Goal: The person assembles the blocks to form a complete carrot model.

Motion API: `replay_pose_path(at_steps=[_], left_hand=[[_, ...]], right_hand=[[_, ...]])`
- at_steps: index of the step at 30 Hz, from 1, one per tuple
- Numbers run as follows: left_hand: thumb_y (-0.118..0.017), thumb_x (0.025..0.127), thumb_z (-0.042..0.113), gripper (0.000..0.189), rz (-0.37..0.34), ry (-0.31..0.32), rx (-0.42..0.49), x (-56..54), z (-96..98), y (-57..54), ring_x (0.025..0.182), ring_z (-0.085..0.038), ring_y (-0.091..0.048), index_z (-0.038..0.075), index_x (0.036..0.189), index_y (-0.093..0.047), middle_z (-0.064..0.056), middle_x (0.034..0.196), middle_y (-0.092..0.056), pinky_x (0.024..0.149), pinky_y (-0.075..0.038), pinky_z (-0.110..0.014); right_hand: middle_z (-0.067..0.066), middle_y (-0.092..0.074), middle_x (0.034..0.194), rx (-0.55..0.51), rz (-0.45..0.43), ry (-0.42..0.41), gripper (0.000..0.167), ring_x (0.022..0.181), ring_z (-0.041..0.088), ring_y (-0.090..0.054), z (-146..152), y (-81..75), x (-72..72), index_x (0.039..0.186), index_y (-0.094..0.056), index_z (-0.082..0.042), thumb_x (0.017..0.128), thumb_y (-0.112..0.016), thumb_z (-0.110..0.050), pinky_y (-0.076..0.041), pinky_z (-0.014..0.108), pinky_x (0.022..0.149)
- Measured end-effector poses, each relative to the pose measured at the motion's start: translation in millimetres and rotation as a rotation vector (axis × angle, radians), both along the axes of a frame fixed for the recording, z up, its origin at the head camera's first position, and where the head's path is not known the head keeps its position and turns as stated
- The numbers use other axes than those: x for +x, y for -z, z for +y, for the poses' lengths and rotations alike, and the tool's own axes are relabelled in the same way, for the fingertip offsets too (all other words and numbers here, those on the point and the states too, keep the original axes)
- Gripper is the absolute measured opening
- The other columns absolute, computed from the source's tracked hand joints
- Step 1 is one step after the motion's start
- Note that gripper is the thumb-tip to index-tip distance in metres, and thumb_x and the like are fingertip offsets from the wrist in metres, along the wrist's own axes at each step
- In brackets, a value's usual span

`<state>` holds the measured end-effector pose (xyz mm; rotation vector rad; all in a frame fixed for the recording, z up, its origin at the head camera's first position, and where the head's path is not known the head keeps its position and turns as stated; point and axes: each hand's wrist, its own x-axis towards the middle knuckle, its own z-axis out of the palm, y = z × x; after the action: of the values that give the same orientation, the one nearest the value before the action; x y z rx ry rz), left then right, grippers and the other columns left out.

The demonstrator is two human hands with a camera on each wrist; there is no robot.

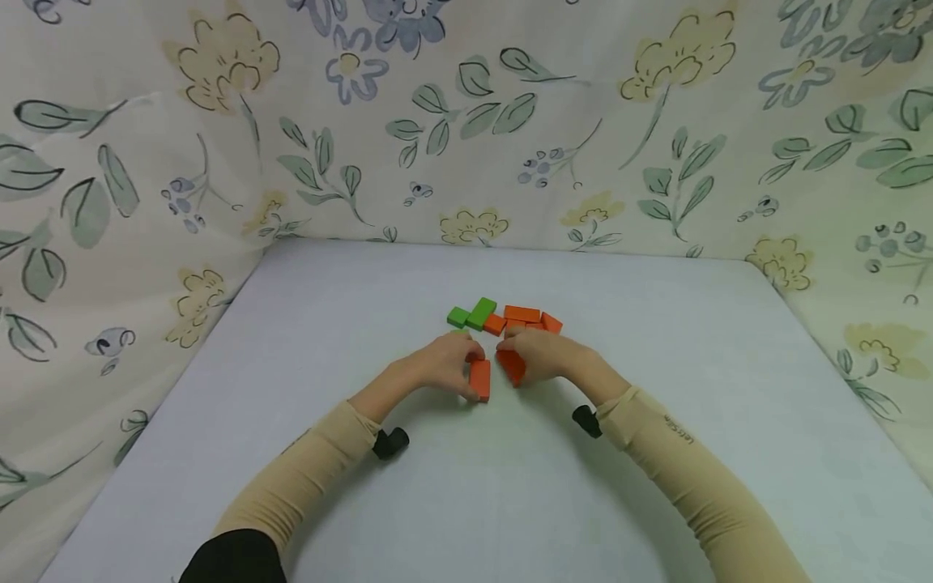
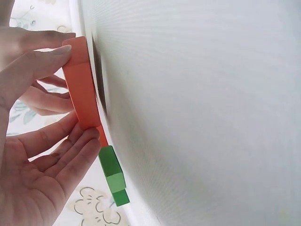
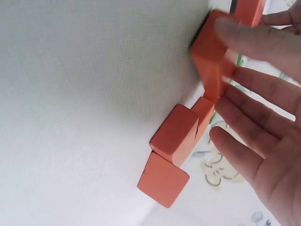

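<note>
My left hand (image 1: 446, 366) pinches an orange rectangular block (image 1: 479, 380) at its two ends, thumb at the near end and fingertips at the far one. In the left wrist view that block (image 2: 81, 84) stands close along the white tabletop. Just to its right, my right hand (image 1: 548, 356) holds another orange block (image 1: 512, 368), which looks slanted from the head. The right wrist view shows the thumb (image 3: 249, 42) on this block's near end and fingertips along its other side, slightly blurred. A narrow gap separates the two held blocks.
Beyond the hands lie two green blocks (image 1: 482, 312) and several orange blocks (image 1: 521, 313) in a loose cluster, partly hidden by the right hand. The white table (image 1: 364, 283) ends at a floral cloth (image 1: 466, 178) behind and at the sides.
</note>
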<state>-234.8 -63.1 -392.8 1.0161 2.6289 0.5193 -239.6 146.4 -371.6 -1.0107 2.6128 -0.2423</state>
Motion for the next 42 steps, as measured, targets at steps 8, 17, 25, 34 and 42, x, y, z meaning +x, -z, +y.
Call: replay_pose_path(at_steps=[8,17,25,34,42], left_hand=[[-0.083,0.074,0.027,0.055,-0.026,-0.008,-0.015,-2.6,0.6,-2.6,0.094,-0.019,-0.053,0.000,0.119,-0.064,-0.007,0.103,-0.058,0.085,-0.047,-0.033],[-0.082,0.077,0.025,0.054,-0.071,-0.019,-0.022,-7.6,1.7,-6.3,0.093,-0.019,-0.052,0.000,0.120,-0.063,-0.007,0.106,-0.060,0.084,-0.047,-0.032],[-0.084,0.075,0.025,0.054,-0.092,-0.031,-0.022,-10.1,1.6,-4.3,0.095,-0.018,-0.052,0.002,0.119,-0.063,-0.006,0.106,-0.059,0.085,-0.047,-0.032],[-0.085,0.074,0.024,0.054,-0.093,-0.034,-0.024,-10.4,3.8,-4.8,0.093,-0.018,-0.051,0.001,0.117,-0.063,-0.006,0.105,-0.058,0.082,-0.046,-0.031],[-0.086,0.073,0.023,0.051,-0.093,-0.041,-0.008,-10.3,3.1,-3.7,0.089,-0.018,-0.050,0.002,0.114,-0.065,-0.005,0.099,-0.057,0.077,-0.045,-0.029]], right_hand=[[0.016,-0.054,0.130,-0.093,0.039,0.096,0.056,0.099,0.024,-0.055,5,-7.5,7.2,0.127,-0.060,-0.003,0.078,-0.081,-0.021,-0.051,0.040,0.089],[0.018,-0.051,0.137,-0.114,-0.004,0.095,0.054,0.122,0.033,-0.051,3,0.5,17.1,0.124,-0.061,-0.003,0.078,-0.081,-0.025,-0.046,0.046,0.098],[0.018,-0.056,0.132,-0.134,0.004,0.112,0.053,0.124,0.033,-0.050,-2,8.1,17.1,0.122,-0.062,0.001,0.079,-0.080,-0.025,-0.044,0.045,0.100],[0.019,-0.059,0.125,-0.126,0.027,0.099,0.056,0.122,0.034,-0.050,-6,9.3,15.9,0.121,-0.063,0.003,0.077,-0.082,-0.026,-0.046,0.043,0.097],[0.013,-0.061,0.112,-0.167,0.032,0.070,0.051,0.103,0.026,-0.055,-9,9.9,13.2,0.115,-0.065,0.002,0.075,-0.084,-0.024,-0.050,0.036,0.085]])
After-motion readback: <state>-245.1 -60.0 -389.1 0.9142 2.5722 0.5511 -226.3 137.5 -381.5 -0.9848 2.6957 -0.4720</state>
